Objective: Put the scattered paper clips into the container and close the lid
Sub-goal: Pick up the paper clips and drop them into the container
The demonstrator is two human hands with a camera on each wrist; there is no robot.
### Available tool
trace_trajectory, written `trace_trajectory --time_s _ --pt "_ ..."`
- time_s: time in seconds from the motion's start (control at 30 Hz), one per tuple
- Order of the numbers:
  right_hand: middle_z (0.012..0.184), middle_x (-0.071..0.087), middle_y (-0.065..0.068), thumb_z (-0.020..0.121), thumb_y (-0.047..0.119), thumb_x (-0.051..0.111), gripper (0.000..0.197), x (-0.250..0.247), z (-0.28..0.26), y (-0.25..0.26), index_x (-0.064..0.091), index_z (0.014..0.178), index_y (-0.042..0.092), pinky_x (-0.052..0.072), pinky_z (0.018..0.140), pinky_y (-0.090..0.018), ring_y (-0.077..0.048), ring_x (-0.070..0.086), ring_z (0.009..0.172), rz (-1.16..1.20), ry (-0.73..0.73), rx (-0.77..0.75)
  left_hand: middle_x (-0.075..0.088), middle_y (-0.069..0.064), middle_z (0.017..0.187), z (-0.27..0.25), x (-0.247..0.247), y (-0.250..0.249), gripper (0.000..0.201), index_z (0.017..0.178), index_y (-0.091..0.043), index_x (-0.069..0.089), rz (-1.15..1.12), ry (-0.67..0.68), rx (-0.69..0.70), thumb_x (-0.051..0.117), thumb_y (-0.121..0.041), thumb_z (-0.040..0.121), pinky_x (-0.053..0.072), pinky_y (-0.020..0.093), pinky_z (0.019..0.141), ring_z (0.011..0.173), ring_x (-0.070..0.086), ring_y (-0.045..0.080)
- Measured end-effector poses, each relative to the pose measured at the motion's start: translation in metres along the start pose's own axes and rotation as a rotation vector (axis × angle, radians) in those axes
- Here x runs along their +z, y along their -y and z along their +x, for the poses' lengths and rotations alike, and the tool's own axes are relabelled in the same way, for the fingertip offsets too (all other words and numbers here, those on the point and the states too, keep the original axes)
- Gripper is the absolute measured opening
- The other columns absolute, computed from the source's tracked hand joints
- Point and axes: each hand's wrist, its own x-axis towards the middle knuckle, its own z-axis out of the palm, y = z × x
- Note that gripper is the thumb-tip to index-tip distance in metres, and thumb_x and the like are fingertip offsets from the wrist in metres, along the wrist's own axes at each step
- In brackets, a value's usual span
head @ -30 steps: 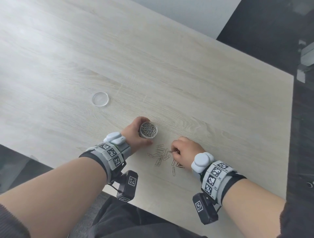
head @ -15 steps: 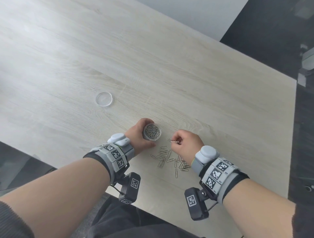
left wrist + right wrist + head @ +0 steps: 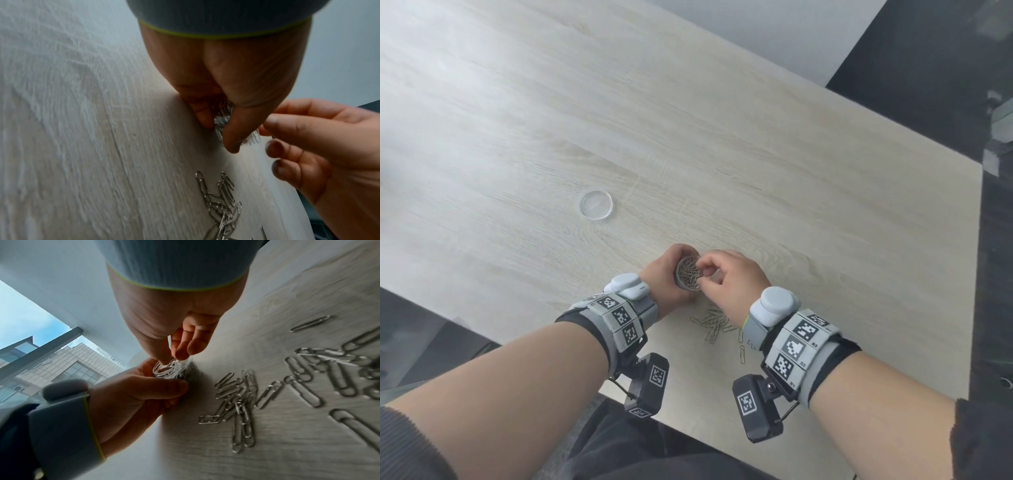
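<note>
A small clear round container (image 3: 688,274), full of silver paper clips, stands on the table near its front edge. My left hand (image 3: 663,276) grips its side, thumb and fingers curled round it (image 3: 174,372). My right hand (image 3: 702,270) hovers over the container's mouth, thumb and forefinger pinching a paper clip (image 3: 164,367) at the rim. Several loose paper clips (image 3: 714,323) lie in a pile just in front of the container, under my right wrist (image 3: 242,395). The clear round lid (image 3: 596,205) lies flat, away to the back left.
The pale wooden table (image 3: 688,137) stretches far back and left. Its right edge (image 3: 981,240) and front edge drop to dark floor. My lap is below the front edge.
My right hand lifted a clip from the pile and carried it left and back to the container's mouth. The left hand kept hold of the container.
</note>
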Motion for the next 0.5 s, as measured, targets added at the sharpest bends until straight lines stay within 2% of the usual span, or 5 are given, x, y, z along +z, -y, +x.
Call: trace_trajectory --time_s 0.13,0.23,0.3,0.43,0.5 --pt "0.09 0.061 0.012 0.082 0.017 0.064 0.018 -0.019 -0.008 -0.025 0.068 0.096 0.027 0.04 0.067 -0.008 -0.002 0.056 0.071 -0.013 -0.099 0.051 0.066 -0.013 0.101 0.002 0.0 0.005 0.066 0.113 -0.039 0.05 0.009 -0.003 -0.018 0.076 -0.029 0.054 0.055 0.035 0.081 0.09 0.064 0.005" --pt "0.091 0.059 0.012 0.083 0.015 0.062 0.018 -0.035 -0.017 -0.056 0.068 0.096 0.027 0.042 0.066 -0.015 -0.003 0.057 0.071 -0.06 -0.134 0.13 0.066 -0.013 0.102 0.004 0.002 0.006 0.067 0.114 -0.041 0.049 0.009 -0.009 -0.033 0.081 -0.03 0.056 0.055 0.036 0.082 0.09 0.065 0.006" --pt "0.097 0.058 0.01 0.082 0.013 0.06 0.021 -0.045 -0.026 -0.078 0.067 0.098 0.026 0.044 0.073 -0.021 -0.007 0.058 0.074 -0.098 -0.126 0.187 0.066 -0.014 0.104 0.005 0.006 0.006 0.069 0.113 -0.041 0.048 -0.003 -0.019 -0.023 0.083 -0.036 0.053 0.056 0.038 0.084 0.092 0.066 0.009" --pt "0.113 0.054 0.005 0.08 0.012 0.06 0.034 -0.059 -0.047 -0.113 0.065 0.113 0.02 0.042 0.089 -0.022 -0.012 0.057 0.093 -0.197 -0.034 0.231 0.066 -0.013 0.106 0.007 0.017 0.0 0.07 0.113 -0.04 0.046 0.061 -0.024 0.002 0.085 -0.042 0.054 0.054 0.035 0.085 0.095 0.065 0.011" --pt "0.115 0.053 0.004 0.08 0.015 0.063 0.038 -0.059 -0.056 -0.121 0.064 0.118 0.02 0.039 0.091 -0.021 -0.014 0.055 0.101 -0.226 -0.004 0.212 0.064 -0.01 0.106 0.011 0.019 -0.003 0.073 0.114 -0.04 0.045 0.128 -0.055 0.017 0.084 -0.047 0.053 0.05 0.033 0.085 0.101 0.059 0.013"
